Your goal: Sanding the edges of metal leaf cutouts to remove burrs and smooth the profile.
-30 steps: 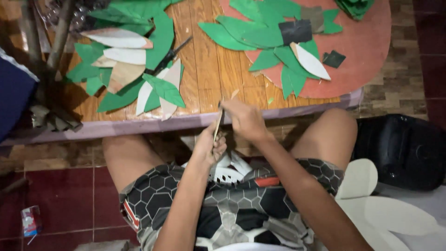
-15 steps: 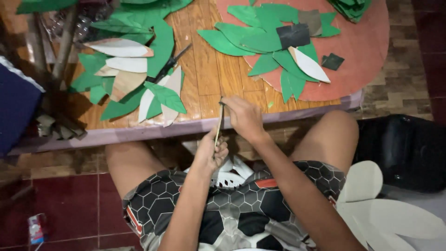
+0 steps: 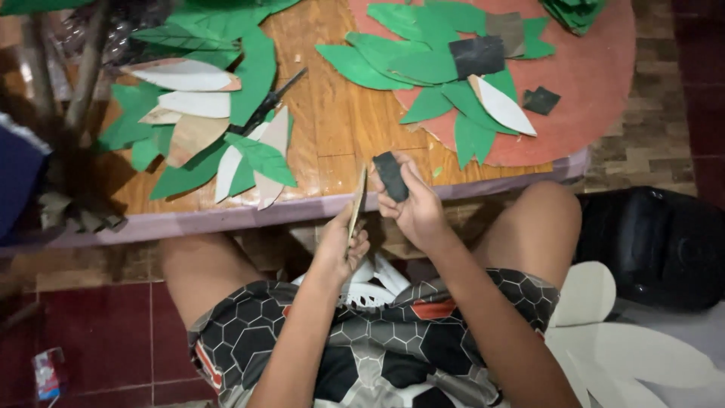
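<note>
My left hand (image 3: 341, 248) holds a thin tan leaf-shaped cutout (image 3: 356, 202) edge-on, just in front of the wooden table's edge (image 3: 302, 208). My right hand (image 3: 415, 204) grips a small dark rectangular piece (image 3: 390, 175), held beside the cutout's upper end. Both hands hover above my lap, between my knees. Several white leaf cutouts (image 3: 374, 283) lie on my lap under the hands.
Green and white paper leaves (image 3: 219, 128) and black scissors (image 3: 270, 102) lie on the table's left. More green leaves (image 3: 430, 60) and dark scraps (image 3: 541, 100) rest on a red round board (image 3: 596, 83). A black bag (image 3: 657, 242) sits at right, white shapes (image 3: 627, 347) below it.
My right hand has turned so the dark piece now shows beside the cutout. The view has shifted slightly closer to the table; the left hand keeps its hold.
</note>
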